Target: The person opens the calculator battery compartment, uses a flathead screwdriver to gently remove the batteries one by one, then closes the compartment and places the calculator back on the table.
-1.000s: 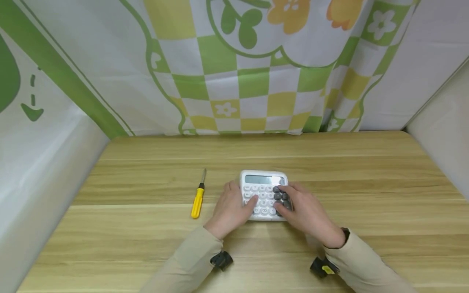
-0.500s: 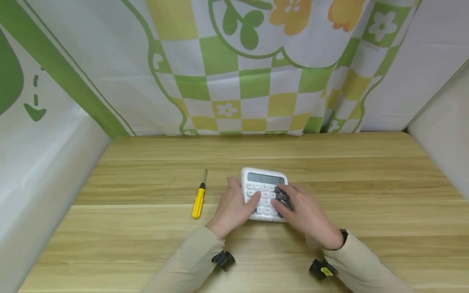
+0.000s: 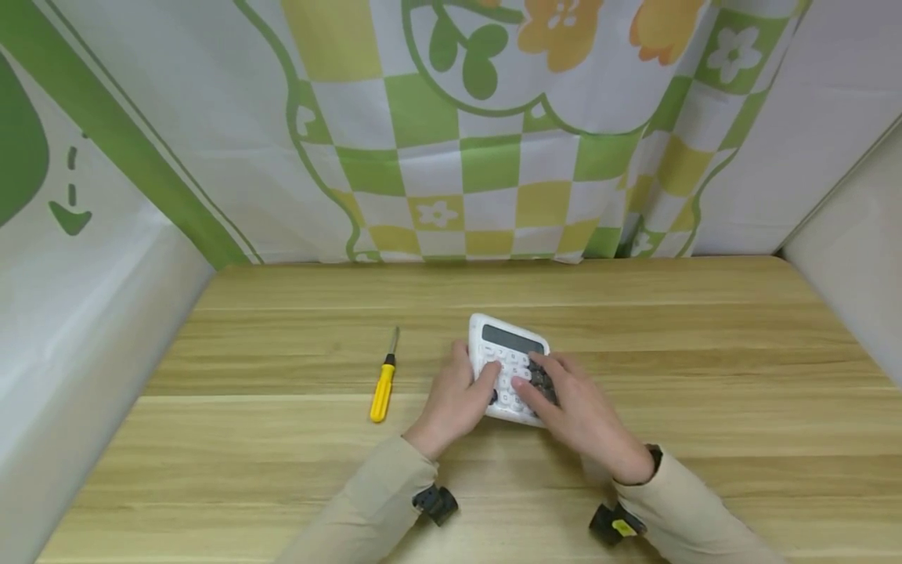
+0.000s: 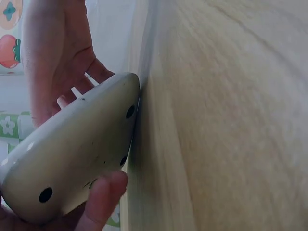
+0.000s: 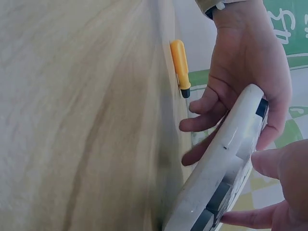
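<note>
A white calculator with round white and dark grey keys is tilted over the table, its left side raised and its right side low. My left hand grips the left side, thumb over the keys and fingers behind; a fingertip shows against the underside in the left wrist view. My right hand holds the right side, with thumb and index finger on the keys; its other fingers are partly hidden. Dark round feet show on the calculator's back.
To the left of the hands lies a yellow-handled screwdriver, its tip pointing away. The wooden table ends at a checked green, yellow and white curtain. Pale walls stand at both sides.
The calculator has gone from lying flat to tilted, its left side coming up. My left hand has risen slightly with it. The right thumb has slid left over the keys.
</note>
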A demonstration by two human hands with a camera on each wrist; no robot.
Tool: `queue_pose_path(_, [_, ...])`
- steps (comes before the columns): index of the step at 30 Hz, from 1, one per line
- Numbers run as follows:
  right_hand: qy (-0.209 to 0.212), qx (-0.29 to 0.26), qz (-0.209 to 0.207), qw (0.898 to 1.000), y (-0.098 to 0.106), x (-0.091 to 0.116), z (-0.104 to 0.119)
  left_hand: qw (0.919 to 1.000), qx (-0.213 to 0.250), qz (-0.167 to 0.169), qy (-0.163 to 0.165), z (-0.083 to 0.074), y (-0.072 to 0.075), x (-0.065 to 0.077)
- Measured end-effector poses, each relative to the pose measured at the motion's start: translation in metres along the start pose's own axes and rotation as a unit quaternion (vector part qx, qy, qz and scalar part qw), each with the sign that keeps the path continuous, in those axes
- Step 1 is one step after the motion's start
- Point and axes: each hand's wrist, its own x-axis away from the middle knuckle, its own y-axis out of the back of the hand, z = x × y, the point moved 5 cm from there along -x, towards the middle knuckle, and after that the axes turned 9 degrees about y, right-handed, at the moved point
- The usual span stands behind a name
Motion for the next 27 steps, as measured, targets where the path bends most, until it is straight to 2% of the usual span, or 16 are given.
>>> queue_pose_path(10, [0.002, -0.02, -0.024, 1.0, -0.001, 0.0, 0.006, 0.9996, 0.02, -0.001, -0.018, -0.008, 0.001, 0.003])
queue_pose_path(15, [-0.018, -0.066, -0.016, 0.998, -0.002, -0.002, 0.006, 0.999, 0.035, -0.007, -0.028, -0.011, 0.003, 0.004])
queue_pose_path(22, [-0.069, -0.155, -0.004, 0.985, -0.006, -0.003, 0.003, 0.9955, 0.069, -0.018, -0.062, -0.01, 0.006, 0.007])
queue_pose_path(27, [-0.079, -0.205, -0.011, 0.976, -0.007, -0.003, 0.003, 0.9931, 0.084, -0.03, -0.076, -0.01, 0.005, 0.006])
